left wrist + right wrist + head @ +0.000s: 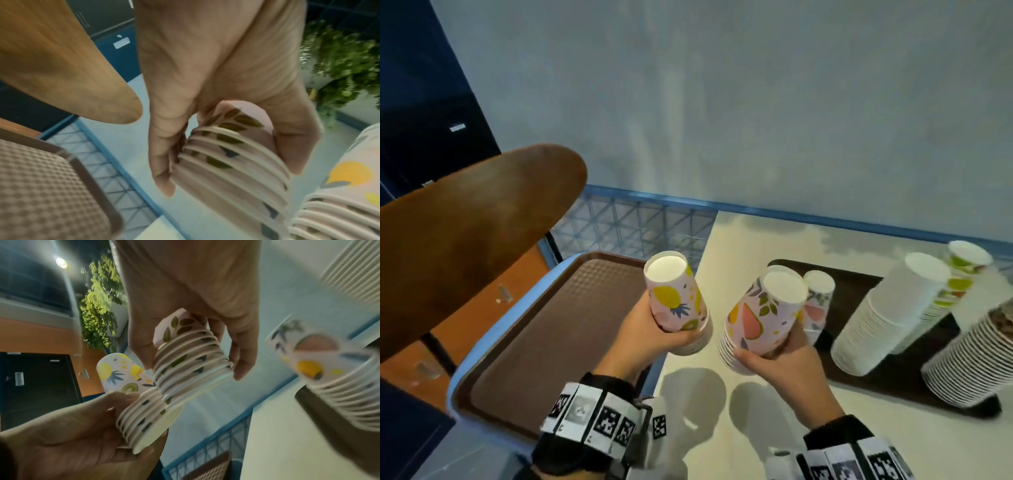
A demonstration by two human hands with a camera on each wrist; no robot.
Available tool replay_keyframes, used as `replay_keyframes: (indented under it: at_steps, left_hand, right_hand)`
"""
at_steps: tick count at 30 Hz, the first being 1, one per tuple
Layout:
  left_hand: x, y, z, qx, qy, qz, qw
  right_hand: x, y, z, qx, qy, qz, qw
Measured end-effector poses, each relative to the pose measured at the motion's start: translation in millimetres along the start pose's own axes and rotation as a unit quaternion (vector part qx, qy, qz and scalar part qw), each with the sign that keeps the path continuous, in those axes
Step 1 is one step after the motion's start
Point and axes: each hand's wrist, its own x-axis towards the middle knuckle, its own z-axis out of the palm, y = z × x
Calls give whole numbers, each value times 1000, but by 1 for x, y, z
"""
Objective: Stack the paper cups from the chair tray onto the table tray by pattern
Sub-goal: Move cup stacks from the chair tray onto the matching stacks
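Observation:
My left hand grips an upside-down stack of pink fruit-print cups over the right edge of the brown chair tray, which holds no cups. My right hand grips a second fruit-print stack just left of the dark table tray. The two held stacks are a little apart, and in the right wrist view the right-hand stack sits just above the left-hand stack. On the table tray stand a short fruit-print stack, a tall plain white stack, a green-print stack and a dark-striped stack.
A wooden chair back rises left of the chair tray. A blue wire rack lies behind, between chair and table. The cream table top shows in front of the table tray. A pale wall stands behind.

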Motion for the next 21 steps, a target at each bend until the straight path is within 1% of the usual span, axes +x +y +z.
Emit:
replay_keyframes:
  at_steps: [3,7,12,15,17,19,21]
  left_hand:
    - [5,15,47,-5,-14,20,1000]
    - [9,45,104,-20,-10,59,998]
    - [33,76,146,-28,7,101,994]
    - [49,90,169,-5,9,105,994]
    - [59,92,183,20,-5,102,995]
    - [72,89,196,44,-13,90,995]
    - [85,79,206,55,-23,65,996]
  right_hand:
    - [-21,4,-44,-14,31,-7,999]
    - [-38,7,-96,-26,78,-18,996]
    - [-57,14,-148,-48,110,1,993]
    - [-68,15,-171,-65,135,7,989]
    - [-73,16,-179,-65,154,16,986]
    - [-75,16,-185,-70,174,27,982]
    - [-77,18,-188,-78,193,37,977]
